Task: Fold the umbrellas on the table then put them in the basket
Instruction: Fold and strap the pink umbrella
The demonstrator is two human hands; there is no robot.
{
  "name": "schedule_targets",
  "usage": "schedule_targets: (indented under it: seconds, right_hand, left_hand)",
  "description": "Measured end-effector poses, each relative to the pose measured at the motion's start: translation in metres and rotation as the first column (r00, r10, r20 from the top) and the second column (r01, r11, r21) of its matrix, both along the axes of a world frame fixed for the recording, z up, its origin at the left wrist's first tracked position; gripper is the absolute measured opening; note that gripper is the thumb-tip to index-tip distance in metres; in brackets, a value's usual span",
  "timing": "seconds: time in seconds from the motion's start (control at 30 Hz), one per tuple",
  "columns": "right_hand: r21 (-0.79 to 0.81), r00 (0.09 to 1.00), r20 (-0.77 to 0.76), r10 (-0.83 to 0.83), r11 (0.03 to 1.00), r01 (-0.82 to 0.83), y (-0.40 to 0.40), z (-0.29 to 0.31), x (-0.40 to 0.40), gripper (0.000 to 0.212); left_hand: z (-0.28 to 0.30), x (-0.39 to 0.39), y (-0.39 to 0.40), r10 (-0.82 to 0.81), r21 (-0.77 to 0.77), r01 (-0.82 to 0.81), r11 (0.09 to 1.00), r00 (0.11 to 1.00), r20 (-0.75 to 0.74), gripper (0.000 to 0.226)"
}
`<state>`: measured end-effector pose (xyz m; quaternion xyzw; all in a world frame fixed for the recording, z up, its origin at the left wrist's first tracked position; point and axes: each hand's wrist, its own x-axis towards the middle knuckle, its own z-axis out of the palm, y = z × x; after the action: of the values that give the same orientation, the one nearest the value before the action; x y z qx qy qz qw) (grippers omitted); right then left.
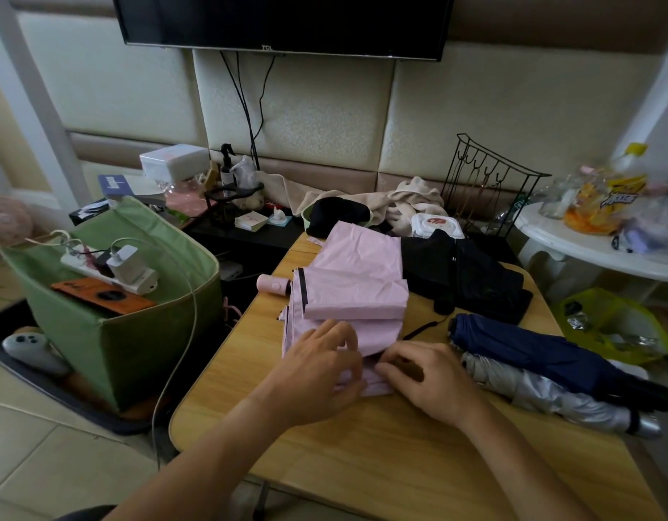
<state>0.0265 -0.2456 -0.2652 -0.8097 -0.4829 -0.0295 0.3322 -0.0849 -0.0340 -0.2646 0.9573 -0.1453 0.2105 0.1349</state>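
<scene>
A pink umbrella (pixel 356 280) lies collapsed on the wooden table (pixel 381 445), its canopy panels spread loose and its pink handle (pixel 273 284) pointing left. My left hand (pixel 317 374) rests on the near folds and pinches a panel. My right hand (pixel 430 377) pinches the near edge of the same pink fabric. A black umbrella (pixel 471 276) lies unfolded behind to the right. A navy umbrella (pixel 543 351) and a silver umbrella (pixel 550 396) lie rolled at the right edge. The green fabric basket (pixel 144 332) stands on the floor to the left.
The basket holds a power strip (pixel 110 268) with a charger and an orange case (pixel 103 297). A cable hangs from it past the table corner. Clothes, a wipes pack (pixel 435 223) and a wire rack (pixel 486 189) crowd the back. A white side table (pixel 603 250) stands at right.
</scene>
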Motion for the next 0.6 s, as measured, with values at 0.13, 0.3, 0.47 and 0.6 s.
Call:
schedule_targets:
  seconds: [0.13, 0.3, 0.47, 0.6]
  right_hand:
    - [0.132, 0.988, 0.02, -0.153, 0.98, 0.149, 0.005, -0.004, -0.003, 0.017]
    - [0.074, 0.922, 0.297, -0.249, 0.968, 0.238, 0.015, -0.013, 0.007, 0.036]
    - [0.044, 0.947, 0.297, -0.125, 0.992, 0.117, 0.015, -0.019, 0.01, 0.008]
    - [0.012, 0.966, 0.226, -0.124, 0.992, 0.125, 0.016, -0.028, 0.014, 0.006]
  left_hand:
    - [-0.003, 0.003, 0.002, 0.061, -0.011, -0.061, 0.998, 0.998, -0.01, 0.017]
    - [-0.01, 0.012, 0.003, 0.189, 0.074, -0.186, 0.98, 0.981, -0.044, 0.051]
    - [-0.015, 0.014, 0.01, 0.222, 0.116, -0.219, 0.969, 0.975, -0.017, 0.031]
    - [-0.02, 0.014, 0.018, 0.268, 0.07, -0.261, 0.963, 0.957, -0.111, 0.036]
